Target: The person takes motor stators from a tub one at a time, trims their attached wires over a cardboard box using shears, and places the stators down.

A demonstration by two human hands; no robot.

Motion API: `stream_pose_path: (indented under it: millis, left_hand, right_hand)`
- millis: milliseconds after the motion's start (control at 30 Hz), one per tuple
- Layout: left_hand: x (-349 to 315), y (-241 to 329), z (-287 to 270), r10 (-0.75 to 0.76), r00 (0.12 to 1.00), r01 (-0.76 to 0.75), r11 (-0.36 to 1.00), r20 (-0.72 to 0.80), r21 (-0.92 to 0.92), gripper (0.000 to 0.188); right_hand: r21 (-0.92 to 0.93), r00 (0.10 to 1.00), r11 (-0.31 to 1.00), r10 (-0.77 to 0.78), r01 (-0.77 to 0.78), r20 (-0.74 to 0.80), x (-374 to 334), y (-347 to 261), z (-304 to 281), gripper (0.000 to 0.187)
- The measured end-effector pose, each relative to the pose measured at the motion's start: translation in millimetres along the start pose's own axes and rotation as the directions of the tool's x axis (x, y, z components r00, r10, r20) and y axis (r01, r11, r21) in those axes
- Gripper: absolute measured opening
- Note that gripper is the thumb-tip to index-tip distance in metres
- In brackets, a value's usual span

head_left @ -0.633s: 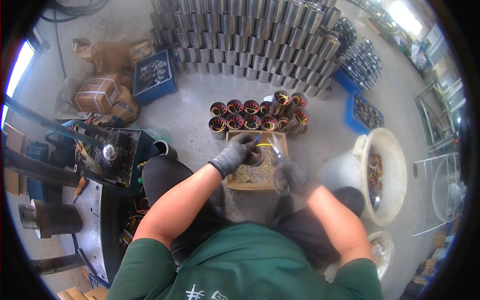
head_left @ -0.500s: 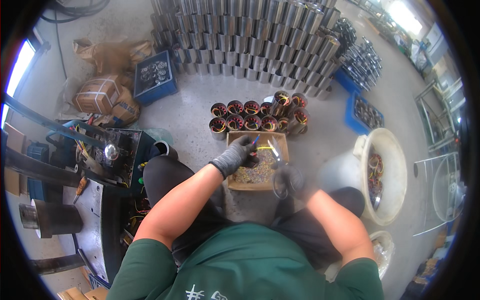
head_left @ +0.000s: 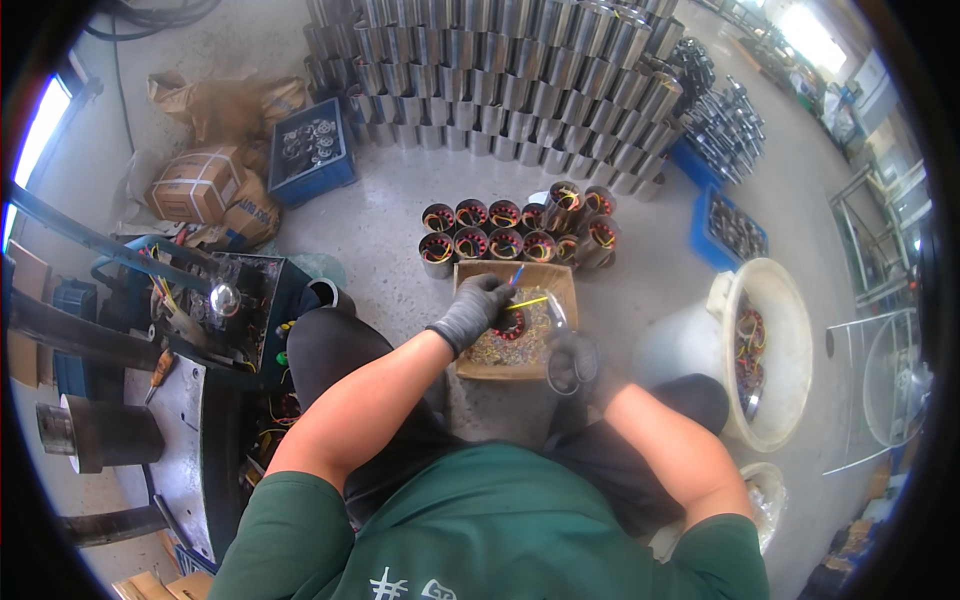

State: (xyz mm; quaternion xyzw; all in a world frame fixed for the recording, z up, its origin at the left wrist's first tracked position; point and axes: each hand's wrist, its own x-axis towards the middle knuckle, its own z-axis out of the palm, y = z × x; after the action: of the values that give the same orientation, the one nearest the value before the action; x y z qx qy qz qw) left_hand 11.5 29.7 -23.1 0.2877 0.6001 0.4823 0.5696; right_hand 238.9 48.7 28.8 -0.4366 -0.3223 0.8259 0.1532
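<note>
The wire coil (head_left: 514,324) is over the cardboard box (head_left: 500,372), held by the gloved left hand (head_left: 478,308), fingers closed on it, apparently to present its yellow wire (head_left: 527,303) to the scissors (head_left: 556,310). The right hand (head_left: 575,358) is wrapped round the scissors' handles. Beyond the box, wired metal cans (head_left: 505,246) stand on grey floor (head_left: 380,210); farther back, stacked tubes (head_left: 500,90). Right of the box: a white tub (head_left: 806,345).

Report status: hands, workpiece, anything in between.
Left hand gripping red-ringed coil part over cardboard box. Right hand holding scissors. Yellow wire sticking out between hands.
</note>
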Motion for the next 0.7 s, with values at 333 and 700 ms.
stream_pose_path:
  millis: [333,700]
  left_hand:
    - [-10.3,8.7,6.4,0.038,0.999,-0.043,0.962,0.023,0.271,0.019]
    - [-5.7,1.4,9.6,-0.012,1.0,0.011,0.99,-0.007,-0.143,0.016]
  right_hand:
    - [-0.218,0.995,0.976,0.048,-0.028,0.086,17.9,0.7,0.1,0.04]
    - [-0.274,0.995,0.957,0.102,-0.099,-0.002,10.2,-3.6,12.0,0.024]
